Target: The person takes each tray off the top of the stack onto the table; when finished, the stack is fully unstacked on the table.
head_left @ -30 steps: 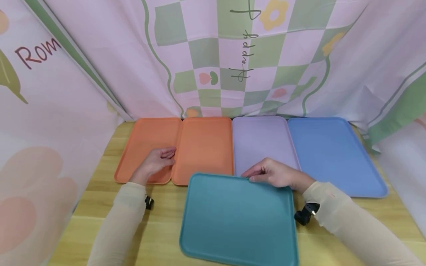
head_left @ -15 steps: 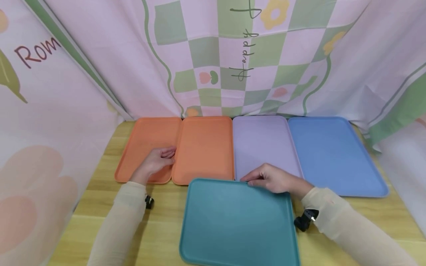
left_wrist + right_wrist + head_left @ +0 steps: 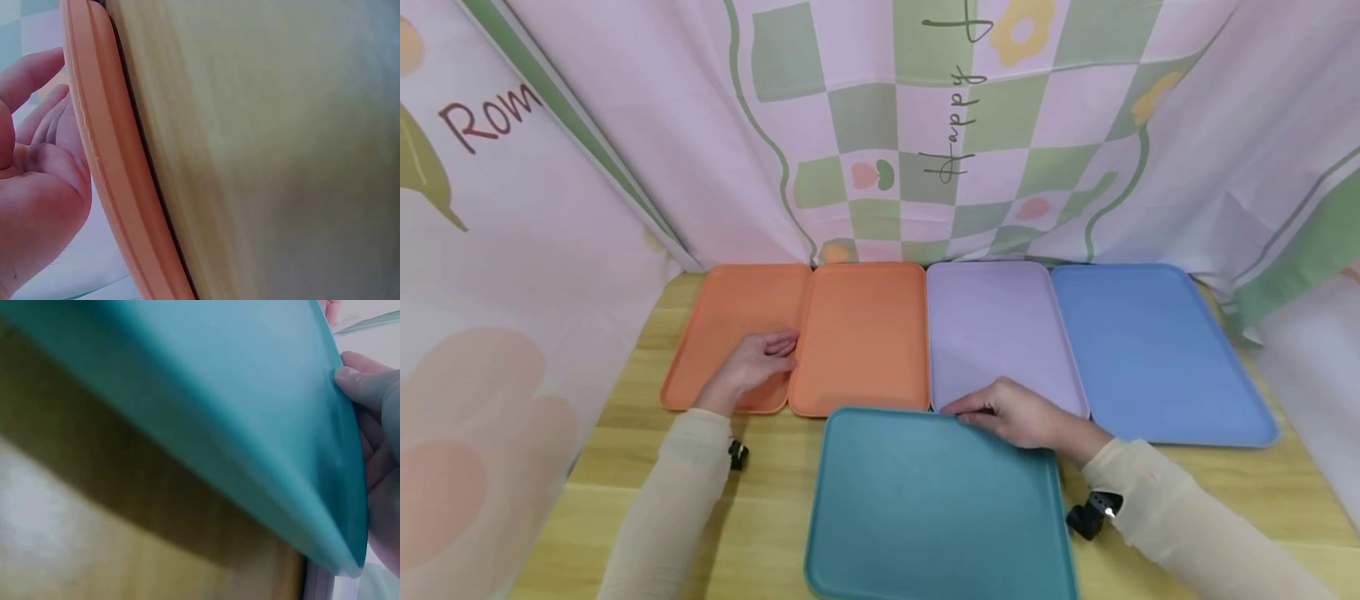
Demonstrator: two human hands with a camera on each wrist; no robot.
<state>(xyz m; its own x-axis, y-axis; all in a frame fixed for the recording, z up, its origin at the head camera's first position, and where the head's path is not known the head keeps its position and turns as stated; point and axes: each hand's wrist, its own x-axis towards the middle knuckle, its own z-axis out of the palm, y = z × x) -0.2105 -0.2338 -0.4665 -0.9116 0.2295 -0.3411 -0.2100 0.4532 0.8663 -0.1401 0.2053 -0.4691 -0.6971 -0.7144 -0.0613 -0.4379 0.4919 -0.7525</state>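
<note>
In the head view, my right hand (image 3: 1018, 412) pinches the far rim of a teal rectangular tray (image 3: 936, 512), thumb on top. The right wrist view shows the thumb on that tray's inner face (image 3: 269, 375), and its near side stands above the wood with a shadow beneath. My left hand (image 3: 751, 362) lies over the leftmost orange tray (image 3: 737, 304). Its loosely extended fingertips and thumb tip are right at the rim between this tray and a second orange tray (image 3: 861, 333). In the left wrist view, an orange rim (image 3: 112, 144) partly hides the left fingers.
A lilac tray (image 3: 992, 325) and a blue tray (image 3: 1157, 350) continue the row to the right of the orange ones. The row stands along the back of a wooden table (image 3: 760, 517). Printed curtains (image 3: 865, 125) hang behind and at both sides.
The teal tray's far edge has come a little toward me, with my right hand still pinching it, and more of the lilac tray shows. My left hand has stayed where it was.
</note>
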